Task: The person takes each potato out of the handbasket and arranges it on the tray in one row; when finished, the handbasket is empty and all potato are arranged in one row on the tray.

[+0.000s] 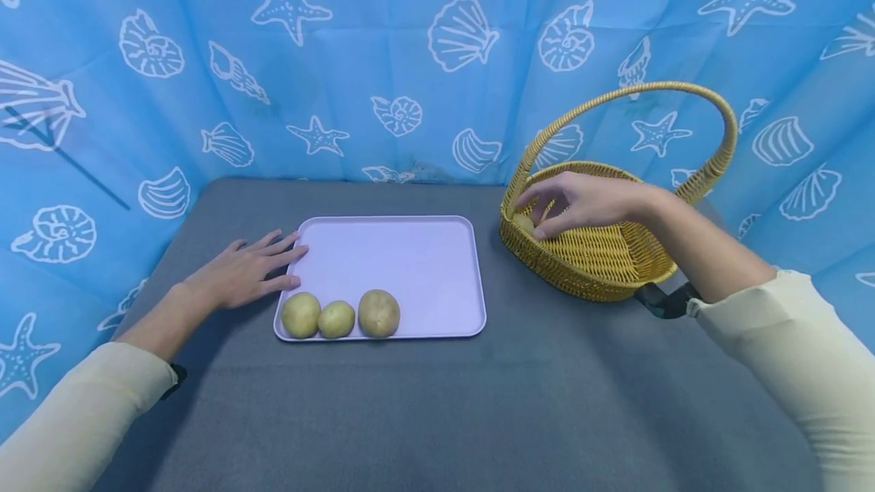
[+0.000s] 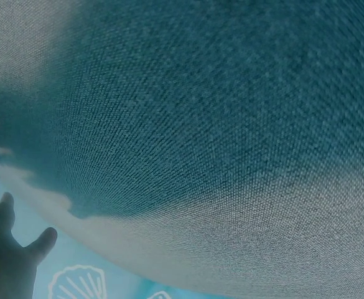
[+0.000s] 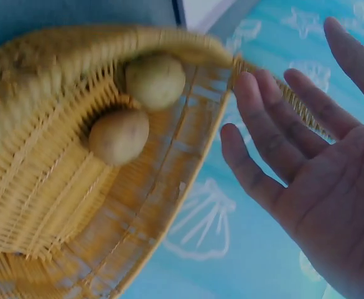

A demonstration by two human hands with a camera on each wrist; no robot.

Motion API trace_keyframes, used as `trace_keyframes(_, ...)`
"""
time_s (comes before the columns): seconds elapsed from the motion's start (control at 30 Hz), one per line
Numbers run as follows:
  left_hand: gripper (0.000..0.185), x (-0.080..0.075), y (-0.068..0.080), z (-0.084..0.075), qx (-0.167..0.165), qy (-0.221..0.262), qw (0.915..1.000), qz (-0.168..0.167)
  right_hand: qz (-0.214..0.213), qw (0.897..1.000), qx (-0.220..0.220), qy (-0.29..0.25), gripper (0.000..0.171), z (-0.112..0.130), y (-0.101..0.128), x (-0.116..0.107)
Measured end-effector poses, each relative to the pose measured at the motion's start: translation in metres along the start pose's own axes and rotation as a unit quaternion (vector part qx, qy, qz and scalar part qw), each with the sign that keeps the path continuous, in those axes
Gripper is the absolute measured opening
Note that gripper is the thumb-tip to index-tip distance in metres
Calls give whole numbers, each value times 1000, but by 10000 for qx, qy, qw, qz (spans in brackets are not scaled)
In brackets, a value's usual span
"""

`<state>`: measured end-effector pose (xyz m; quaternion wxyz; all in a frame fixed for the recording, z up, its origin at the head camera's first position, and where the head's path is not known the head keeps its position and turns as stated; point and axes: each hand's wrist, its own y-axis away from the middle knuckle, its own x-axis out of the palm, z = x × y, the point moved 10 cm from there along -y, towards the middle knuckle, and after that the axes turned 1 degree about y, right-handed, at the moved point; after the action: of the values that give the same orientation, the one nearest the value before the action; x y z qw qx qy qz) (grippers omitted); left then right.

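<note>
My right hand (image 1: 581, 203) hangs loose over two small round potatoes (image 3: 119, 136) in the yellow woven basket (image 1: 601, 264); my left hand (image 1: 239, 273) lies flat, at nine o'clock of the pale purple tray (image 1: 410, 264)

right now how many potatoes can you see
5. Three sit in a row along the near edge of the lavender tray: left, middle, right. Two lie in the wicker basket: and. More may be hidden there.

Both forearms wear long cream sleeves, loose fitting, cuffs ending short of the wrists; left sleeve (image 1: 82, 416) at lower left of the head view, right sleeve (image 1: 800, 355) at lower right. A black strap-mounted device (image 1: 666, 301) sits under the right wrist; a black edge (image 1: 174, 380) shows at the left cuff. Hands bare.
</note>
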<state>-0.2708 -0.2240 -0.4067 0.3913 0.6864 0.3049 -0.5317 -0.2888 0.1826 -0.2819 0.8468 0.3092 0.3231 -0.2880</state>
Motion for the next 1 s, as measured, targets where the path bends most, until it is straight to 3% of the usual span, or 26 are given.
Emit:
trace_keyframes(0.23,72,0,0,1,3,50,10000,-26,-50,9990,324,-311,70,-40,3,-16)
trace_keyframes(0.47,72,1,0,1,-21,62,10000,-6,-71,9944,796,-691,71,-79,3,-24)
trace_keyframes(0.7,73,1,-1,2,1,45,10000,-14,290,9737,1545,-1650,76,-115,5,-17)
trace_keyframes(1.0,73,0,0,0,-13,73,10000,-2,603,9501,1855,-2433,72,-132,-3,-3)
